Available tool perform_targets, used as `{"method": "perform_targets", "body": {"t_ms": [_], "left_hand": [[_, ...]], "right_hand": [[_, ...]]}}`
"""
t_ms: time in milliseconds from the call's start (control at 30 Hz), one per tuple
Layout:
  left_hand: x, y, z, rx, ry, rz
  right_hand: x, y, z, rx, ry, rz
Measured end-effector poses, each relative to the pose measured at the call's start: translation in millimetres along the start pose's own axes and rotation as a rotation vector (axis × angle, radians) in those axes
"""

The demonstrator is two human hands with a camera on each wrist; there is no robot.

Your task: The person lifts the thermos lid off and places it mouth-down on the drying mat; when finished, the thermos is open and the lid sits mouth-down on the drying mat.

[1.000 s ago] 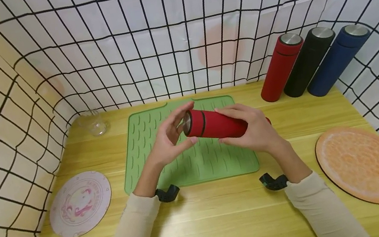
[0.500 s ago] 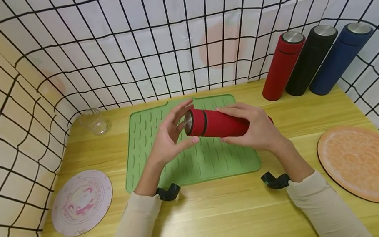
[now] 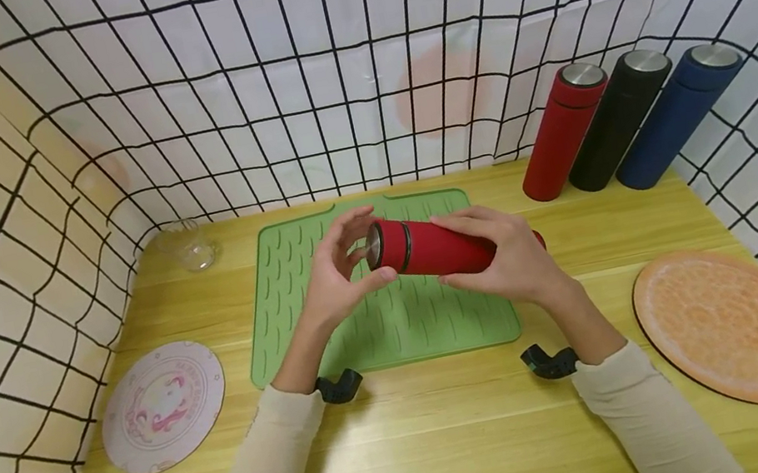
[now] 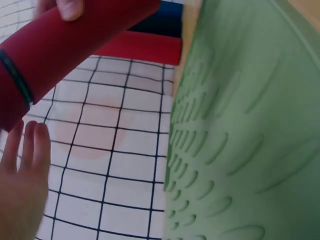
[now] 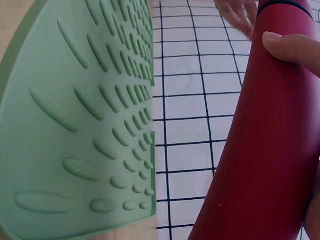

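A red flask (image 3: 427, 249) with a steel-topped lid (image 3: 384, 246) lies level in the air above the green ribbed mat (image 3: 380, 329). My right hand (image 3: 473, 249) grips its body from the right; the thumb (image 5: 290, 47) presses the red side (image 5: 260, 150). My left hand (image 3: 364, 249) closes on the lid end, fingers curled over the top and thumb under it. In the left wrist view its fingers (image 4: 25, 165) sit against the lid of the flask (image 4: 75, 45).
A red flask (image 3: 559, 133), a black one (image 3: 614, 123) and a blue one (image 3: 674, 121) lean at the back right. A glass cup (image 3: 186, 245) stands back left. A round unicorn coaster (image 3: 163, 407) lies left, an orange round mat (image 3: 733, 326) right. Grid curtains wall the table.
My left hand's fingers, spread beside the lid before, have curled in onto the lid. The flask and the right hand have barely moved.
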State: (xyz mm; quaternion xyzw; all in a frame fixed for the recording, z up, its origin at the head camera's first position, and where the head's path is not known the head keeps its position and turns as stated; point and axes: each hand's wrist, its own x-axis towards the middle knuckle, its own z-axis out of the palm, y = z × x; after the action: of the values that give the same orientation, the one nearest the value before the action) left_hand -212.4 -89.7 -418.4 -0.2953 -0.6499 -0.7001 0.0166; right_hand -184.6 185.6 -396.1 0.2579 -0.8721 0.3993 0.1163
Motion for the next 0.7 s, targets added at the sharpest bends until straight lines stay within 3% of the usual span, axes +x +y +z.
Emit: {"method": "perform_targets", "body": {"t_ms": [133,233,400,600,700], "left_hand": [[1.0,2.2,-1.7,-0.076,-0.146,0.060],[0.7,4.9,-1.1,-0.102,-0.125,0.035],[-0.2,6.0,-0.4,-0.056,-0.058,-0.026],[-0.2,7.0,-1.7,-0.074,-0.141,0.062],[0.6,7.6,-1.3,-0.084,-0.129,0.075]], "right_hand": [[-0.2,1.0,-1.4,0.013,0.006,0.001],[-0.3,1.1,-2.0,0.014,0.008,0.003],[-0.6,0.3,-1.3,0.005,0.002,0.007],[-1.4,-0.2,-0.6,0.016,0.005,0.030],[-1.4,0.3,-1.1,0.021,0.009,0.041]]}}
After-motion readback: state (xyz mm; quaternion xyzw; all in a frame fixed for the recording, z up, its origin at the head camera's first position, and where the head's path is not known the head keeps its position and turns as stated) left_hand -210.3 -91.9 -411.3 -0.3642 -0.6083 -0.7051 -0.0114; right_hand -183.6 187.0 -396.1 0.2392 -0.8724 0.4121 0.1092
